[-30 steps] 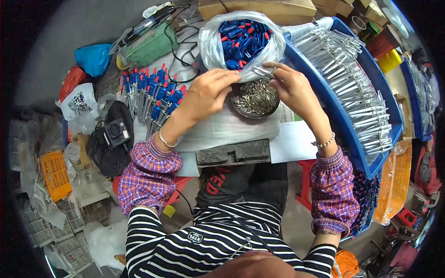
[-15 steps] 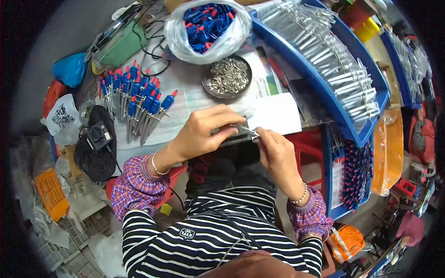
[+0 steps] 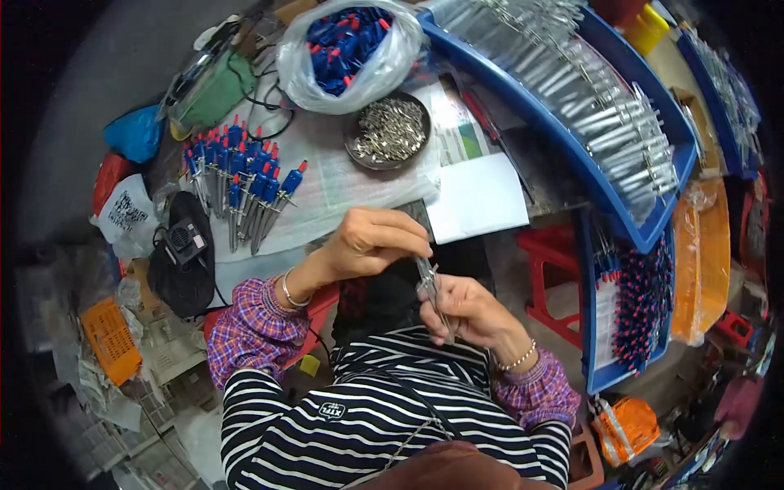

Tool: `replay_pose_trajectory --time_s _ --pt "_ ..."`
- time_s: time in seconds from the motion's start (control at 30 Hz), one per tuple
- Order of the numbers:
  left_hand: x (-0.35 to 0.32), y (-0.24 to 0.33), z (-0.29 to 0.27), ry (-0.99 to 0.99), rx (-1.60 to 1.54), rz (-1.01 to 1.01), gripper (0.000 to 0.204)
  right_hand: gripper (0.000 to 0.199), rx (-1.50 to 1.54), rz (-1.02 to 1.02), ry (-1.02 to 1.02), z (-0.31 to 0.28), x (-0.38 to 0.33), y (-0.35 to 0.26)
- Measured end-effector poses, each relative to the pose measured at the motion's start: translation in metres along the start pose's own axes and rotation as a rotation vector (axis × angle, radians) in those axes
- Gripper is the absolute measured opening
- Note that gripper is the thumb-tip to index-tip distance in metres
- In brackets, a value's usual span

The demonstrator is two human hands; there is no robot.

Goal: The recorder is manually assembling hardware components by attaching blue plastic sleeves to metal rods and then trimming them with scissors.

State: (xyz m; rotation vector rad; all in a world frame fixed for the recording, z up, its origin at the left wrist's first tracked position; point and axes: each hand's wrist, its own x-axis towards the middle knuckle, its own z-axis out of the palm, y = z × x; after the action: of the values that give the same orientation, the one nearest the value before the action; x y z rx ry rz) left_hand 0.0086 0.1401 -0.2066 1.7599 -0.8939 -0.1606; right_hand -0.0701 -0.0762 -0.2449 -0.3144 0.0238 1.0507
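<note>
Left hand point(image 3: 371, 243): slightly lower in view than half a second ago; fingertips and thumb brought together, pinching the upper end of a slim metal piece point(image 3: 429, 280).
Right hand point(image 3: 467, 306): also lower now, and closer to the striped shirt point(image 3: 384, 384); fingers curled, closed around the lower part of the same piece.
Metal piece: held between both hands, beyond the near table edge and above the lap; standing more steeply than before, when stretched rather crosswise between the fingertips.
White paper point(image 3: 478, 200): lying flat on the table, just beyond the hands.
Dark bowl point(image 3: 376, 166): farther on, well apart from the hands, filled with small metal parts point(image 3: 390, 131).
Plastic bag point(image 3: 296, 65): just behind the bowl, open at the top, with blue and red pieces point(image 3: 343, 49) inside.
Blue-bodied tools point(image 3: 265, 184): grouped at the left of the table, red tips pointing away.
Blue tray point(image 3: 635, 232): at the right, holding many long metal pieces point(image 3: 604, 122) in rows.
</note>
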Motion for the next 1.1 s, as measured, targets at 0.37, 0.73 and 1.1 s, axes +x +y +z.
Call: replay_pose_trajectory --time_s 0.37,0.73,1.1 --pt "0.057 -0.017 -0.115 0.426 0.586 -0.158 0.020 0.014 -0.746 -0.249 0.452 0.003 -0.008 -0.008" --pt "0.038 -0.043 -0.134 0.332 0.841 -0.216 0.030 0.017 -1.933 -0.912 0.306 0.041 0.114 -0.158" --pt "0.061 -0.044 -0.151 0.406 0.783 -0.202 0.027 0.017 -2.060 -0.702 0.458 0.011 0.143 -0.193"
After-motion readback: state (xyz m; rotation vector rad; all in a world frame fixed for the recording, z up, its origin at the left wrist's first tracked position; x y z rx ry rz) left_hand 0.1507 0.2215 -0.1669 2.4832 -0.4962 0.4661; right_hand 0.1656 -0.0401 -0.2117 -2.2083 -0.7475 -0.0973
